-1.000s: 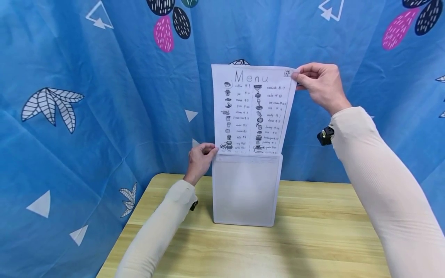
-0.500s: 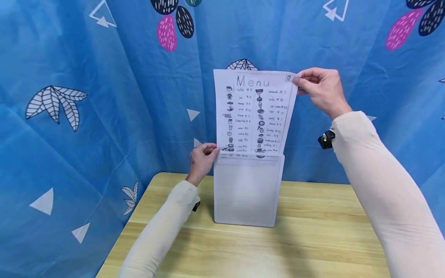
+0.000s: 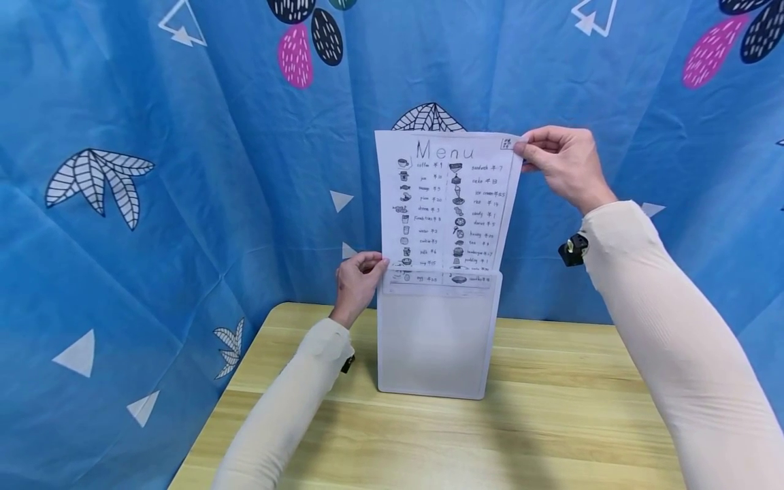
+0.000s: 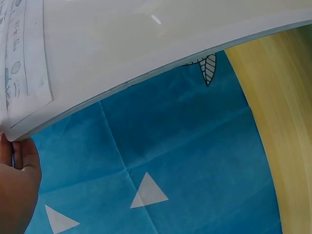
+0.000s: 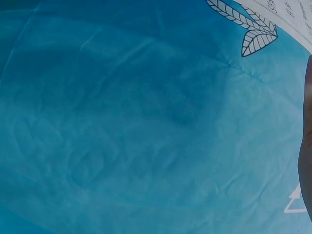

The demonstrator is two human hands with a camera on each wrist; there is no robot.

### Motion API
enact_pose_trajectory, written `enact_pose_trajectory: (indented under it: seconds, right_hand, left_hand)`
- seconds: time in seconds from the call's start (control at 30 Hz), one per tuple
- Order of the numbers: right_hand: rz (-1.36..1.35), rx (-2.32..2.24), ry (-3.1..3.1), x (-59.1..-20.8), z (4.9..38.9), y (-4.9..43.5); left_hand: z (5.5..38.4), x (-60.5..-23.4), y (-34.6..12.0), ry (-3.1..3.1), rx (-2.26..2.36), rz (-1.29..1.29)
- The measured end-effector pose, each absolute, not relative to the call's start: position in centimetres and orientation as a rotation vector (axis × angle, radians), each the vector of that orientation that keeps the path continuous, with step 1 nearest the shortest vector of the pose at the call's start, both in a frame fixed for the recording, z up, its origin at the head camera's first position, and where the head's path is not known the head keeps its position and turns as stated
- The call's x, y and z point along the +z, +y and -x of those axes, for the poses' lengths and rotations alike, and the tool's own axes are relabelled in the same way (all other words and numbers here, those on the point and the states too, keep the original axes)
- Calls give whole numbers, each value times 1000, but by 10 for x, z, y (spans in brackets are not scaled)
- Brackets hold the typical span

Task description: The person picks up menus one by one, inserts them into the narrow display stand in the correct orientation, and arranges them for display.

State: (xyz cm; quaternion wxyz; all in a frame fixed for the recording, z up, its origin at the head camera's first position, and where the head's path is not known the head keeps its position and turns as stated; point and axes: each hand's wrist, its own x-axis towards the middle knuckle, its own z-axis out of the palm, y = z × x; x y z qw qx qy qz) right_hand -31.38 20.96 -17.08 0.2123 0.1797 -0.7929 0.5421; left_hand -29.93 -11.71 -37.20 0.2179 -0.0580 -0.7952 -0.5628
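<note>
A paper menu (image 3: 450, 204), headed "Menu" with small drawings and prices, stands upright in the head view. Its lower strip shows through the clear front of a white-backed sign holder (image 3: 436, 340), inside the top opening. My right hand (image 3: 566, 163) pinches the menu's upper right corner between thumb and fingers. At the holder's upper left corner, my left hand (image 3: 358, 282) pinches the edge. The left wrist view shows that corner of the holder (image 4: 122, 44) in the left fingers, with the menu's bottom edge behind the clear sheet.
The holder stands upright on a light wooden table (image 3: 569, 395). A blue patterned curtain (image 3: 245, 170) hangs close behind the table and along its left side.
The menu has slid down into the holder, so more of its lower part shows through the front. My right hand has lowered with it; the left hand keeps its grip.
</note>
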Motion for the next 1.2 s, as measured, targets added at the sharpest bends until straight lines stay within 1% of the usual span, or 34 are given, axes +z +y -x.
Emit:
enact_pose_trajectory:
  seconds: [1.2]
  right_hand:
    - [-498, 1469, -2248, -186, 313, 208]
  left_hand:
    - [298, -371, -117, -2184, -1587, 149]
